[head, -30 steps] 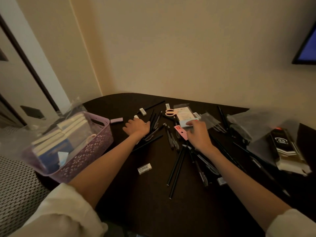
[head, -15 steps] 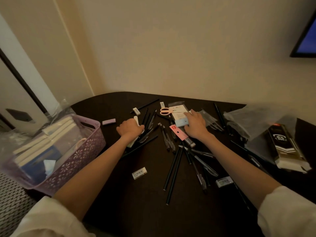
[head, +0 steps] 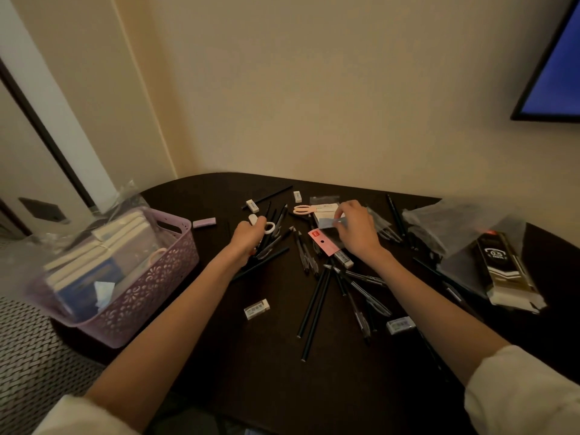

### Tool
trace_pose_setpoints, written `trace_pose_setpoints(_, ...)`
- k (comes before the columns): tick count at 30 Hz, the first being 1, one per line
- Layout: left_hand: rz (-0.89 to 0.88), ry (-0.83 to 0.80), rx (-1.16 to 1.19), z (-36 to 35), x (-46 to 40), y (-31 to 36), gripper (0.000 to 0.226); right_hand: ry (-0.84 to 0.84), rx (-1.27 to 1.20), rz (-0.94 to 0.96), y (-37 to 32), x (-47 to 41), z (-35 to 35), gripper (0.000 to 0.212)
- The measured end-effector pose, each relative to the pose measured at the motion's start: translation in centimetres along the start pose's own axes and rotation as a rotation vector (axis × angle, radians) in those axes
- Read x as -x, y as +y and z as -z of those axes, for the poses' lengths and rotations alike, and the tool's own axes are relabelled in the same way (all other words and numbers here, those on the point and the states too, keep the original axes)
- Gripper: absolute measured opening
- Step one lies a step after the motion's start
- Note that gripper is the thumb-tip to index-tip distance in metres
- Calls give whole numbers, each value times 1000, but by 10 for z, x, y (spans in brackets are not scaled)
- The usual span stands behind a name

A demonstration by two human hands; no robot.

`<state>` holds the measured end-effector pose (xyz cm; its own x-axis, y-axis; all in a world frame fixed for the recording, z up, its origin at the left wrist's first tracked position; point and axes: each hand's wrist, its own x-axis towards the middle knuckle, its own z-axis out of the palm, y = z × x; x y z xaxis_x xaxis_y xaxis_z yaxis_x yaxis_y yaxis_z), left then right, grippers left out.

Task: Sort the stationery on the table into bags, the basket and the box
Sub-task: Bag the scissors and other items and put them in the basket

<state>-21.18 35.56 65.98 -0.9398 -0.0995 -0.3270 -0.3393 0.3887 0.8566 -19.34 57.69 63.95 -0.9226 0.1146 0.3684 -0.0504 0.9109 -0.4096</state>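
On the dark table (head: 219, 356), my left hand (head: 248, 237) grips a pair of white scissors (head: 268, 227) just above a heap of black pens (head: 276, 243). My right hand (head: 356, 229) pinches a pale blue packet (head: 328, 221) beside pink scissors (head: 303, 209) and a pink card pack (head: 323, 243). More black pens and pencils (head: 317, 302) fan out between my arms. Several white erasers lie loose, one (head: 256, 308) in front and one (head: 400, 324) to the right. The lilac basket (head: 141, 293) on the left holds notebooks.
A black 0.5 mm lead box (head: 499, 268) lies on clear plastic bags (head: 455, 227) at the right. A lilac eraser (head: 204, 222) sits near the basket. The table's left edge drops to a woven seat (head: 28, 356). A screen (head: 555, 73) hangs on the wall.
My left hand has lifted the white scissors out of the pen heap. My right hand has shifted slightly right and raised the pale blue packet.
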Motion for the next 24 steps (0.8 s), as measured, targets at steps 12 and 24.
trace_pose_setpoints(12, 4, -108, 303, 2, 64, 1, 20, 225, -158, 118, -33, 28, 53, 7)
trace_pose_setpoints(24, 376, -587, 980, 0, 98, -26, 17, 175, -435, 374, -53, 120, 60, 5)
